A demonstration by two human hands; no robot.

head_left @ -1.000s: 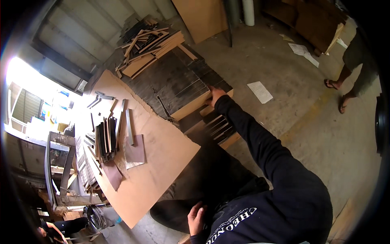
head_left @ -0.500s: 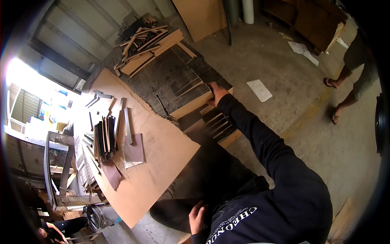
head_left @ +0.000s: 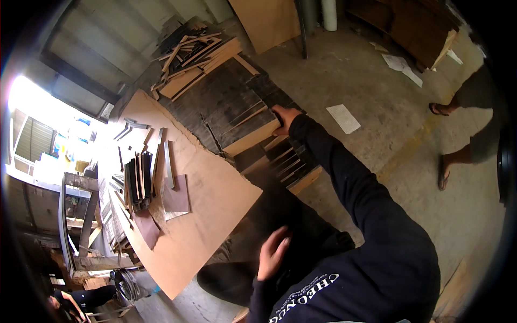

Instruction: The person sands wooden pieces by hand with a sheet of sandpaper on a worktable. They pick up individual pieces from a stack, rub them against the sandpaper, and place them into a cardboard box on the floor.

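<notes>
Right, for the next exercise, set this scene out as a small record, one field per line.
Left hand: loosely open, nothing seen in it
Right hand: touching the near corner of the dark boards; how firmly is unclear
Tan sheet: bears dark strips and two purplish pieces
Far end of boards: jumbled sticks
Floor: white paper
Others: sandalled feet at right; someone partly visible, lower left

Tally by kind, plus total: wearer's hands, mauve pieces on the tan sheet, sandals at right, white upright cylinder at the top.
Hands: 2 (left hand, right hand)
Mauve pieces on tan sheet: 2
Sandals: 2
White cylinder: 1
Total: 7
</notes>
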